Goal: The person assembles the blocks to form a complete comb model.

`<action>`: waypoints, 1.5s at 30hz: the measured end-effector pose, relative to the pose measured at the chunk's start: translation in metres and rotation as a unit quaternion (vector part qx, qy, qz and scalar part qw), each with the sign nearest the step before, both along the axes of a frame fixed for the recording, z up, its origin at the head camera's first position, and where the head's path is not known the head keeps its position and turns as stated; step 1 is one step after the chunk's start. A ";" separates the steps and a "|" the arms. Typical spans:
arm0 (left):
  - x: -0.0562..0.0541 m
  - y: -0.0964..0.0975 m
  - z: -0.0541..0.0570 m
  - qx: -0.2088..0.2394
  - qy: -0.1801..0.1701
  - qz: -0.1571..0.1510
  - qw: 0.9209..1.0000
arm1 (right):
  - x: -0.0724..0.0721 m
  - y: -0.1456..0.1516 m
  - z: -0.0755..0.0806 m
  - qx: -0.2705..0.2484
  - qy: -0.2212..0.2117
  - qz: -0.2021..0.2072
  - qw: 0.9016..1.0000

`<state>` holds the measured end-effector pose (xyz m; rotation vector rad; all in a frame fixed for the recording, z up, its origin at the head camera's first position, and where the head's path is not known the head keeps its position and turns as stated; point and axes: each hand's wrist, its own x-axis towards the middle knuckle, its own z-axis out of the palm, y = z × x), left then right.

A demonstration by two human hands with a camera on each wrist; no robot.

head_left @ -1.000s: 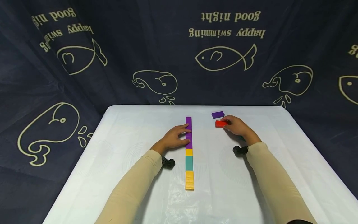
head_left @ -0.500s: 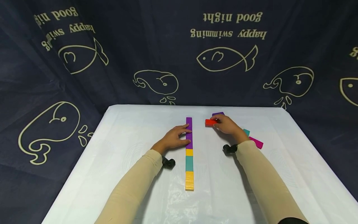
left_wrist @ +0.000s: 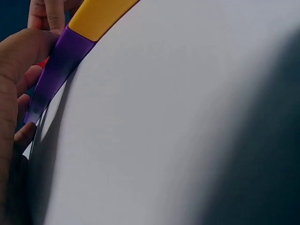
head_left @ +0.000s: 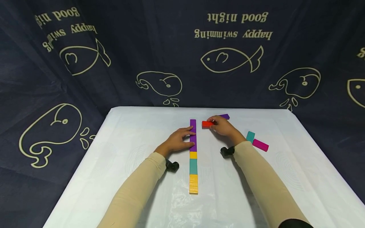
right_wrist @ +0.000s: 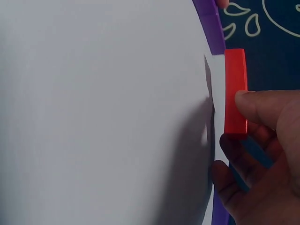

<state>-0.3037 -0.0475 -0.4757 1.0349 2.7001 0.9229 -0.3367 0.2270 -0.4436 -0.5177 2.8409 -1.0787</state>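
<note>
Pinching the red block point(head_left: 206, 124) in the right hand point(head_left: 223, 126), now leftward, narrowing the gap to mid-frame purple blocks point(head_left: 193, 138); touching those with spread-fingered left hand point(head_left: 179, 139).

Curtained tabletop area, room type not determinable: one white-covered rectangular table point(head_left: 134, 126); behind and beside it, navy-blue fabric hanging point(head_left: 122, 19) printed with cream fish outlines point(head_left: 228, 60), cream whale outlines point(head_left: 160, 84), upside-down "good night" lettering point(head_left: 238, 17).

Upside-down "good night" point(head_left: 238, 17), "happy swimming" point(head_left: 233, 34) on dark blue cloth point(head_left: 128, 47), both partly legible again at left
</note>
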 end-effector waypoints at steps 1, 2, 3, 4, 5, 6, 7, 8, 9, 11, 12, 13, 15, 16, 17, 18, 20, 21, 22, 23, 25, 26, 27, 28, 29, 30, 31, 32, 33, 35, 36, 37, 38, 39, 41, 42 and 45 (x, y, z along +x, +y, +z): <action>0.000 0.000 0.000 0.000 -0.002 0.001 1.000 | 0.000 -0.002 0.000 0.001 0.005 0.003 1.000; 0.000 0.000 0.000 -0.002 -0.004 0.001 1.000 | -0.001 -0.003 -0.001 0.002 0.008 0.005 1.000; 0.000 0.000 0.001 -0.002 -0.006 0.002 1.000 | -0.001 -0.005 -0.001 0.003 0.009 0.004 1.000; 0.000 0.001 0.001 -0.001 -0.009 0.002 1.000 | -0.001 -0.006 -0.002 0.004 0.010 0.004 1.000; 0.000 0.001 0.001 -0.001 -0.010 0.003 1.000 | -0.001 -0.007 -0.002 0.006 0.011 0.003 1.000; 0.000 0.001 0.001 -0.002 -0.012 0.004 1.000 | -0.002 -0.009 -0.003 0.007 0.010 0.001 1.000; 0.000 0.001 0.001 -0.002 -0.014 0.005 1.000 | -0.002 -0.010 -0.004 0.008 0.008 -0.003 1.000; 0.001 0.001 0.001 -0.002 -0.015 0.006 1.000 | -0.002 -0.011 -0.005 0.010 0.006 -0.006 1.000; 0.001 0.000 0.001 -0.001 -0.016 0.007 1.000 | -0.002 -0.013 -0.005 0.009 0.005 -0.008 1.000; 0.001 0.000 0.000 0.000 -0.015 0.005 1.000 | -0.002 -0.015 -0.007 0.009 0.003 -0.014 1.000; 0.001 0.000 0.000 0.002 -0.014 0.004 1.000 | -0.002 -0.017 -0.008 0.009 0.001 -0.017 1.000; 0.001 0.000 0.000 0.004 -0.011 0.002 1.000 | -0.002 -0.018 -0.009 0.011 -0.001 -0.019 1.000; 0.001 -0.001 -0.001 0.003 -0.008 0.000 1.000 | -0.003 -0.021 -0.011 0.013 -0.005 -0.021 1.000; 0.001 -0.001 -0.001 0.004 -0.007 -0.001 1.000 | -0.003 -0.022 -0.012 0.015 -0.008 -0.021 1.000; 0.001 -0.001 -0.002 0.005 -0.005 -0.001 1.000 | -0.004 -0.023 -0.013 0.018 -0.012 -0.022 1.000; 0.001 -0.002 -0.003 0.006 -0.004 0.000 1.000 | -0.004 -0.024 -0.013 0.021 -0.013 -0.021 0.999; 0.001 -0.002 -0.003 0.007 -0.003 0.001 1.000 | -0.005 -0.026 -0.014 0.024 -0.016 -0.022 0.999; 0.001 -0.002 -0.003 0.009 -0.002 0.001 1.000 | -0.005 -0.026 -0.014 0.025 -0.017 -0.023 0.999; 0.000 -0.003 -0.004 0.010 -0.002 0.000 1.000 | -0.006 -0.027 -0.013 0.027 -0.017 -0.023 0.999; 0.000 -0.003 -0.004 0.011 -0.002 0.000 1.000 | -0.006 -0.028 -0.013 0.028 -0.015 -0.021 0.999; 0.000 -0.002 -0.004 0.010 -0.003 -0.001 1.000 | -0.006 -0.029 -0.012 0.028 -0.012 -0.019 0.999; 0.000 -0.002 -0.004 0.010 -0.004 -0.001 1.000 | -0.006 -0.030 -0.011 0.028 -0.011 -0.017 0.999; -0.001 -0.002 -0.004 0.009 -0.004 -0.001 1.000 | -0.005 -0.030 -0.010 0.029 -0.008 -0.015 0.999; -0.001 -0.002 -0.004 0.007 -0.004 0.000 1.000 | -0.005 -0.031 -0.010 0.030 -0.005 -0.013 0.999; -0.001 -0.002 -0.004 0.005 -0.004 0.001 1.000 | -0.005 -0.031 -0.009 0.030 -0.002 -0.011 0.999; -0.001 -0.002 -0.003 0.005 -0.004 0.003 1.000 | -0.005 -0.032 -0.009 0.032 0.000 -0.010 0.999; -0.001 -0.002 -0.003 0.003 -0.004 0.004 1.000 | -0.005 -0.032 -0.009 0.034 0.002 -0.009 0.999; -0.001 -0.002 -0.003 0.003 -0.005 0.005 1.000 | -0.005 -0.032 -0.009 0.036 0.001 -0.010 0.999; -0.001 -0.002 -0.003 0.002 -0.004 0.005 1.000 | -0.005 -0.033 -0.009 0.040 0.000 -0.012 0.999; 0.000 -0.001 -0.002 0.001 -0.005 0.005 1.000 | -0.005 -0.033 -0.010 0.046 -0.005 -0.016 0.999; 0.000 -0.001 -0.002 0.001 -0.005 0.005 1.000 | -0.005 -0.033 -0.010 0.048 -0.008 -0.019 0.999; 0.000 -0.001 -0.002 -0.002 -0.004 0.005 1.000 | -0.005 -0.033 -0.010 0.049 -0.011 -0.021 0.999; 0.000 -0.001 -0.002 -0.001 -0.004 0.004 1.000 | -0.005 -0.033 -0.010 0.050 -0.014 -0.023 0.998; 0.000 -0.001 -0.002 -0.001 -0.003 0.005 1.000 | -0.005 -0.033 -0.010 0.051 -0.015 -0.025 0.998; -0.001 -0.001 -0.002 0.000 -0.002 0.004 1.000 | -0.005 -0.034 -0.010 0.051 -0.014 -0.025 0.998; -0.001 -0.001 -0.002 0.000 -0.002 0.003 1.000 | -0.005 -0.034 -0.010 0.051 -0.013 -0.026 0.998; -0.001 -0.001 -0.001 0.001 0.000 0.002 1.000 | -0.006 -0.033 -0.010 0.053 -0.009 -0.024 0.998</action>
